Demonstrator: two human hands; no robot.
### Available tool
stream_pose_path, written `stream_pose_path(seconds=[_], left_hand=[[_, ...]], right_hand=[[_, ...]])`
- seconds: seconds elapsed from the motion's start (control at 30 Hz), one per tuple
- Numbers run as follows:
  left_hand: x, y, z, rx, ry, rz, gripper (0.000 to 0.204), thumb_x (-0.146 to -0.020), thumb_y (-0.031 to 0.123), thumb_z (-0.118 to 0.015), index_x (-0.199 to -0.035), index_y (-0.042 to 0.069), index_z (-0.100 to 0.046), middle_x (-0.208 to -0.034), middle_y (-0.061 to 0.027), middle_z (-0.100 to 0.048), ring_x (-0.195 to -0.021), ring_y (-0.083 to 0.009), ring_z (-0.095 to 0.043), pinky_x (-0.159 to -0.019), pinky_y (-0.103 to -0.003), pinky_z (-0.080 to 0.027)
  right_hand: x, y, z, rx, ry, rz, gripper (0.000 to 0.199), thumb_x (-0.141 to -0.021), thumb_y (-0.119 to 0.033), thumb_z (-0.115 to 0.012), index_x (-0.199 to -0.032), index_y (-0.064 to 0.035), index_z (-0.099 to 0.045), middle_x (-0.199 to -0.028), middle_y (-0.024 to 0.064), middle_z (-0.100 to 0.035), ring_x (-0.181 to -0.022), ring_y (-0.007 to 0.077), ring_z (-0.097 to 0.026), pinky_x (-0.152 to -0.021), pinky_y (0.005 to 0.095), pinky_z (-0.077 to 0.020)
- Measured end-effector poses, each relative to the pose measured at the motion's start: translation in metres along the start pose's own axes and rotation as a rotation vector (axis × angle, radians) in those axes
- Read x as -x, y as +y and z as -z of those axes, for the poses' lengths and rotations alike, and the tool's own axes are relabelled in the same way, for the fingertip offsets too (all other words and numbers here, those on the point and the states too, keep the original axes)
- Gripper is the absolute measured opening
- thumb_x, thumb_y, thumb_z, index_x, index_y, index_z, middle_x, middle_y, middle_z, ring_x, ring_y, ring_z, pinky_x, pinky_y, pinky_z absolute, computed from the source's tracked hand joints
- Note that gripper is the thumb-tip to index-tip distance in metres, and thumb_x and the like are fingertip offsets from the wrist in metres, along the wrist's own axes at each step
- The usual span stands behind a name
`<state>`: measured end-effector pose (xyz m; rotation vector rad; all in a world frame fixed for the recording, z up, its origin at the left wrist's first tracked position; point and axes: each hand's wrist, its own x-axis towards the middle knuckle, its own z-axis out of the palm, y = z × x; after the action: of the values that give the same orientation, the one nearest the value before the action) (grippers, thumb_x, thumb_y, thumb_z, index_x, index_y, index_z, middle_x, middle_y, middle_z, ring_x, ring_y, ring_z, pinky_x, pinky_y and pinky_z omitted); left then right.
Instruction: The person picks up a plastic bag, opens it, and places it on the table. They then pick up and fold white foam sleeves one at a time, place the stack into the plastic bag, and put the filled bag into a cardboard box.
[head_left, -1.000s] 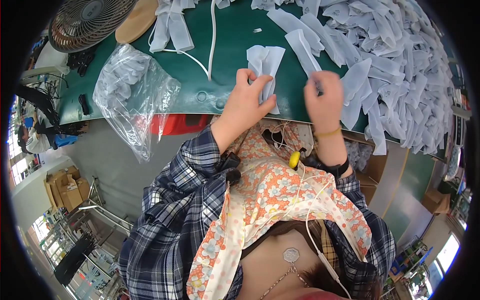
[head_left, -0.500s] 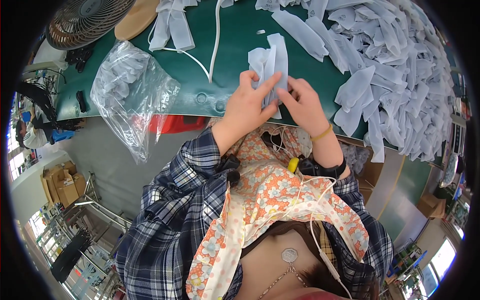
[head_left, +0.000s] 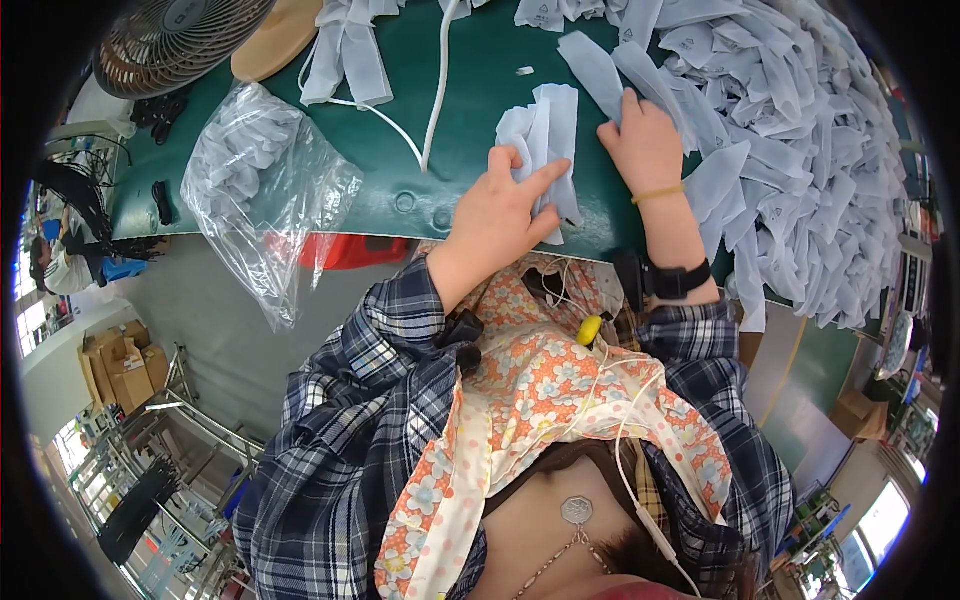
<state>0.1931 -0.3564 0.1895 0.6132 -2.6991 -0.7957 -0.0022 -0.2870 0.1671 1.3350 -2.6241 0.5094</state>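
Observation:
My left hand (head_left: 505,215) presses flat on a small stack of white cloth strips (head_left: 543,135) near the front edge of the green table (head_left: 400,110). My right hand (head_left: 643,140) rests on a single white strip (head_left: 592,62) at the edge of a big heap of white strips (head_left: 790,150) on the right. It wears a yellow band and a black watch at the wrist. The fingers of my right hand curl on that strip; whether they grip it is unclear.
A clear plastic bag (head_left: 262,190) with white pieces hangs over the table's front left edge. A white cord (head_left: 435,90) runs across the table. A fan (head_left: 165,35) and a tan round pad (head_left: 275,35) sit at the far left. More white strips (head_left: 345,55) lie behind.
My right hand has left the stack and reached right to the heap. My left hand has laid the stack down on the table and now holds it flat.

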Motion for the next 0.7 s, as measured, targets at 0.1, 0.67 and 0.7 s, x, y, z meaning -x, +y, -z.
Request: stream_pose_path(seconds=[0.1,0.67,0.7], left_hand=[[0.002,-0.001,-0.001,0.003,0.015,0.009,0.046,-0.071,0.024,-0.062,-0.117,0.023,-0.056,-0.103,-0.0154,-0.041,-0.074,-0.0296,-0.058,-0.064,-0.036,-0.05],[-0.01,0.002,0.004,-0.126,-0.086,-0.058,0.051,-0.07,0.025,-0.062,-0.12,0.03,-0.053,-0.102,-0.0165,-0.043,-0.064,-0.0322,-0.059,-0.058,-0.039,-0.052],[-0.009,0.002,0.004,-0.12,-0.082,-0.053,0.051,-0.07,0.025,-0.062,-0.12,0.03,-0.053,-0.102,-0.0164,-0.043,-0.064,-0.032,-0.059,-0.057,-0.039,-0.052]], right_hand=[[0.029,-0.007,0.011,-0.1,-0.108,-0.038,0.039,-0.076,-0.013,-0.057,-0.113,0.0009,-0.055,-0.082,0.0157,-0.057,-0.076,0.0328,-0.057,-0.068,0.0391,-0.0469],[0.002,0.046,0.019,0.098,0.233,0.075,0.039,-0.073,-0.014,-0.06,-0.109,-0.0019,-0.057,-0.093,0.0159,-0.058,-0.082,0.0307,-0.057,-0.071,0.0364,-0.0465],[0.004,0.046,0.017,0.119,0.119,0.002,0.04,-0.072,-0.014,-0.06,-0.11,-0.0018,-0.057,-0.093,0.0162,-0.058,-0.082,0.0312,-0.057,-0.072,0.0366,-0.0467]])
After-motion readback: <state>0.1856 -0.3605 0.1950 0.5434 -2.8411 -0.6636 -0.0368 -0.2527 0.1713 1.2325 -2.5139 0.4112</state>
